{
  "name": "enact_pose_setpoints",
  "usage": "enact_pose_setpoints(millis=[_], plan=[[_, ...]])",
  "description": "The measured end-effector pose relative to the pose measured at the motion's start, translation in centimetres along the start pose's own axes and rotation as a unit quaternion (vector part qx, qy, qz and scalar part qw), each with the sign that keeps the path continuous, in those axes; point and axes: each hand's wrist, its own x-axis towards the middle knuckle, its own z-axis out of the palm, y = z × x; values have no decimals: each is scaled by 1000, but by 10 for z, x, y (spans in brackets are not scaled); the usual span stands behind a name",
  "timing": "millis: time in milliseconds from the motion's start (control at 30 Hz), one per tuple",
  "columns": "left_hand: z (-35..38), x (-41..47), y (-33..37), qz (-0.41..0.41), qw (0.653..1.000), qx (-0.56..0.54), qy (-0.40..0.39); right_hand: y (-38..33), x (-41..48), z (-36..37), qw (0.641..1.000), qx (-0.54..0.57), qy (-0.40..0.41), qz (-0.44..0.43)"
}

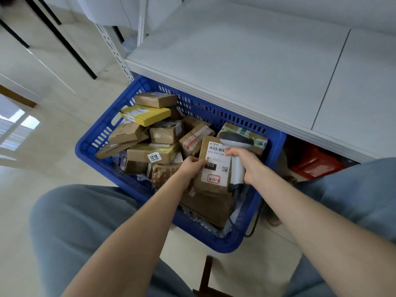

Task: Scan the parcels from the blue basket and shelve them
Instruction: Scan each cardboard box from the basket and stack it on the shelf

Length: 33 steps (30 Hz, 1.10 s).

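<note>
Right now your left hand (pixel 191 166) pinches a labelled parcel (pixel 215 174) above the blue basket (pixel 90 146), and your right hand (pixel 248 163) is wrapped round the scanner (pixel 235 139). Held this close to the barcode it may misread, and an edge-only pinch could drop the parcel.

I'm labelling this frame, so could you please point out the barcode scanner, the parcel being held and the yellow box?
barcode scanner (pixel 235 139): head view, on its grey head.
held parcel (pixel 220 160): head view, on its white label.
yellow box (pixel 150 115): head view, on its top face.
</note>
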Motion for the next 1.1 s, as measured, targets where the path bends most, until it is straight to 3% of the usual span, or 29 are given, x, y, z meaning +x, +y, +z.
enact_pose_setpoints(millis=[267,467,767,967,1100], plan=[[-20,-43,34,115,992,-49,22,-29,-50,-8,990,93,-55,-87],[-24,-69,44,142,982,-128,-14,-42,-88,-12,982,122,-80,-120],[-38,-78,48,130,986,-74,-69,-36,-110,-21,978,95,-90,-166],[-32,-66,44,155,981,-105,-42,-22,-126,-17,972,37,31,-230],[-26,-59,43,167,976,-135,-42,-1,-140,-12,973,17,38,-229]])
